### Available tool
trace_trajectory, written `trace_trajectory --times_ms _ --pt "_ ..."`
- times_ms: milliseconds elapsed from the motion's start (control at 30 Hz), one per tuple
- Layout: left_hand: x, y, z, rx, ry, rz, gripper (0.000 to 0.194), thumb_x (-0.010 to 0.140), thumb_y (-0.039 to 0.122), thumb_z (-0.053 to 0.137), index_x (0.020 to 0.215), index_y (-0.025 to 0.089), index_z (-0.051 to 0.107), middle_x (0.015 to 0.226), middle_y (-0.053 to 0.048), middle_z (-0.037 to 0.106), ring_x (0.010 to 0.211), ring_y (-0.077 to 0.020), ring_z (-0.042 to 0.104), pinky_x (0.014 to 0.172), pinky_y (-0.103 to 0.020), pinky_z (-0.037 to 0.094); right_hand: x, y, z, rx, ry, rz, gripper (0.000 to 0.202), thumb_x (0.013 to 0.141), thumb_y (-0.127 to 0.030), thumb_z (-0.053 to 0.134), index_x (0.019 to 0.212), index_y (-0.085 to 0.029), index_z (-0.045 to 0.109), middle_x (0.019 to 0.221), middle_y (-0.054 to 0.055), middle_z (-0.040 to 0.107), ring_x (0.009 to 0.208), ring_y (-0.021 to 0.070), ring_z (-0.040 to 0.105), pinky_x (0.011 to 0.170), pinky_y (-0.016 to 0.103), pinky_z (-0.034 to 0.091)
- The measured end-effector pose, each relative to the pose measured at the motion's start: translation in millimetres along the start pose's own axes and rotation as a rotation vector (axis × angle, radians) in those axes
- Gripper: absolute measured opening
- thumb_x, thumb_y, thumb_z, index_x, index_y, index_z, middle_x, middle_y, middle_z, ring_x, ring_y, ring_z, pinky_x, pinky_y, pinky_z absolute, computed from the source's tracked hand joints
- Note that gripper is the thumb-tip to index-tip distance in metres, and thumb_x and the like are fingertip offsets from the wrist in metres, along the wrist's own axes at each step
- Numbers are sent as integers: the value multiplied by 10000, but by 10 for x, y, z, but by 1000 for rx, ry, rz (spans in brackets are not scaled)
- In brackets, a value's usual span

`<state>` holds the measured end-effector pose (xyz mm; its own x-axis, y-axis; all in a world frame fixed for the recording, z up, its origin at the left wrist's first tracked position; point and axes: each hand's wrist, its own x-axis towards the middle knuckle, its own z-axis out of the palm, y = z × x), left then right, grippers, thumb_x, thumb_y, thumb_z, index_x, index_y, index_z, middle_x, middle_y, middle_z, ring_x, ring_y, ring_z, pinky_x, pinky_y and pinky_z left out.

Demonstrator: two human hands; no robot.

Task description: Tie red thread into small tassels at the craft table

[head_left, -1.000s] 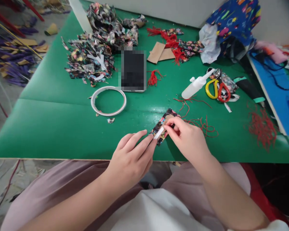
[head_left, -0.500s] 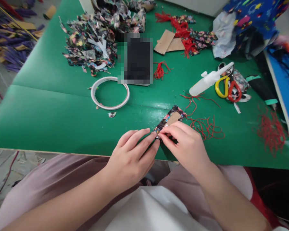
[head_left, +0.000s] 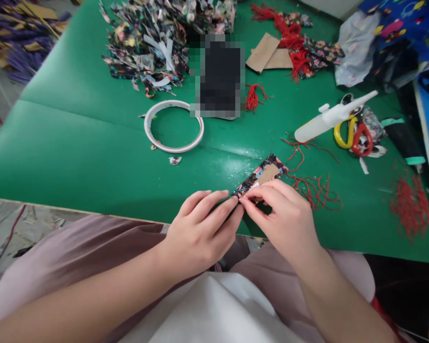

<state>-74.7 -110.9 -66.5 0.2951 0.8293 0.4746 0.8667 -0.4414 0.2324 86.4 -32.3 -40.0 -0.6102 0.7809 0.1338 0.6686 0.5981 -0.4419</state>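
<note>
A narrow black floral fabric strip (head_left: 252, 181) lies slanted near the table's front edge, a piece of brown card (head_left: 268, 174) on top of it. My right hand (head_left: 284, 209) pinches the strip's near end between thumb and forefinger. Against that same end press the fingertips of my left hand (head_left: 205, 228), its other fingers stretched out; the left thumb is hidden. A small white bit (head_left: 256, 185) shows beside the right fingertips. Loose red threads (head_left: 316, 190) trail on the table just past the strip's far end.
A white tape ring (head_left: 148, 126) and a pixelated dark device (head_left: 219, 78) lie ahead. Floral scraps (head_left: 146, 52) are heaped behind. To the right are a white nozzle bottle (head_left: 316, 125), scissors (head_left: 362, 139), a black-and-green tool (head_left: 402, 140) and red tassels (head_left: 255, 97) on the green table (head_left: 75, 157).
The view has shifted, so things on the table appear farther right. Both hands stay at the strip's near end, with only slight finger movement.
</note>
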Motion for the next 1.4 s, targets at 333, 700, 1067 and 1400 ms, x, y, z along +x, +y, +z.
trace_trajectory --times_ms 333,700,1067,1400 --pt "-14 -7 20 -8 11 12 306 792 189 572 1096 176 605 1061 -32 675 1014 -213 587 884 -381 438 10 0 -5 -19 -2 -5 115 824 -244 555 782 -184 644 766 29 646 745 138 588 684 260 461" --pt "-4 -6 33 -34 44 21 302 774 180 594 1073 144 617 1046 -37 683 971 -224 606 847 -389 451 -8 -10 15 -39 33 -76 85 803 -203 582 760 -170 648 739 32 655 726 145 590 683 269 471" --pt "-7 -14 39 -46 42 14 312 769 170 598 1079 141 619 1046 -38 682 964 -216 605 844 -385 453 -13 -3 13 -4 50 -85 72 789 -177 594 744 -156 646 729 41 657 723 147 592 693 277 479" --pt "-13 -9 54 -42 51 11 316 761 172 608 1076 144 627 1039 -31 687 957 -216 609 845 -385 452 7 12 9 45 37 -37 94 799 -175 583 715 -160 622 718 30 645 709 131 579 662 258 463"
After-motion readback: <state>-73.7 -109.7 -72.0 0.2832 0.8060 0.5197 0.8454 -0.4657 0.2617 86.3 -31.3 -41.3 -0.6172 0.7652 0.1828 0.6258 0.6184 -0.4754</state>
